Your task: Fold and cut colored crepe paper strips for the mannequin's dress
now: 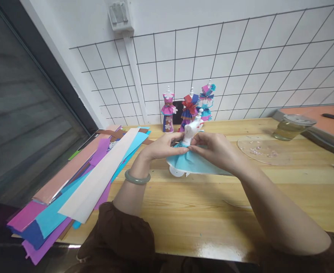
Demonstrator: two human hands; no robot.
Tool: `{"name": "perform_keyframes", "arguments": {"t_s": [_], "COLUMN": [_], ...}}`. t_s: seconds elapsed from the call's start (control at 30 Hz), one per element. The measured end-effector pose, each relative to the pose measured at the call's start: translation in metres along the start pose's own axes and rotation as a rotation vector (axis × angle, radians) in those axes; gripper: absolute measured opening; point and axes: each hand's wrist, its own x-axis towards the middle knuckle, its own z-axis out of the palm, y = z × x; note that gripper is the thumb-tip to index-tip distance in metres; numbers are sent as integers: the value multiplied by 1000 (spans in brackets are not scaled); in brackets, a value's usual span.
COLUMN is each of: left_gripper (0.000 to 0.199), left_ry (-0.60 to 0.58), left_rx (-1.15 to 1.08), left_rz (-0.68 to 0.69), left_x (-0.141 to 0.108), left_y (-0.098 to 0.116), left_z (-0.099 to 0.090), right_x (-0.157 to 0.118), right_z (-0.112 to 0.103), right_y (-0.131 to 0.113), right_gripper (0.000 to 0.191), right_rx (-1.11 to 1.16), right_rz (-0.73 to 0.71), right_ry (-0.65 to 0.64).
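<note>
A small white mannequin [190, 132] leans to the right near the middle of the table, its round white base partly showing below. Light blue paper [194, 161] is gathered around its waist and spreads out like a skirt toward the right. My left hand [167, 146] holds the gathered paper at the left of the waist, thumb lying across it. On the other side, my right hand [212, 148] pinches the paper's top edge at the waist. The part of the paper behind my right hand is hidden.
Colored paper strips [98, 170] are piled at the left. Several dressed mannequins [168, 110] stand by the tiled wall. At the right are a clear dish [263, 153] with small beads, a cup [293, 127] of yellowish liquid and an orange board [326, 121] with tools.
</note>
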Motion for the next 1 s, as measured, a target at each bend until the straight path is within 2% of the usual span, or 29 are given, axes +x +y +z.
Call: {"name": "perform_keyframes", "arguments": {"t_s": [0.1, 0.27, 0.4, 0.63, 0.77, 1.0], "left_gripper": [42, 46, 46, 48, 50, 49], "left_ry": [27, -12, -12, 20, 27, 9], "left_rx": [36, -8, -36, -90, -93, -98], "left_rz": [-29, -18, -20, -7, -9, -17], "left_x": [0, 0, 0, -1, -1, -1], "left_y": [1, -3, -7, -10, -11, -10], "left_z": [1, 1, -1, -1, -1, -3], "right_x": [1, -1, -6, -15, -17, -14], "right_z": [0, -6, -11, -7, -6, -3], "right_y": [1, 1, -4, -16, -19, -14], "right_gripper": [13, 14, 16, 26, 27, 29], "right_rx": [-20, -56, -156, -276, -297, -261], "right_rz": [12, 24, 43, -4, -15, 14], "right_ry": [-1, -49, -108, -175, -176, -83]}}
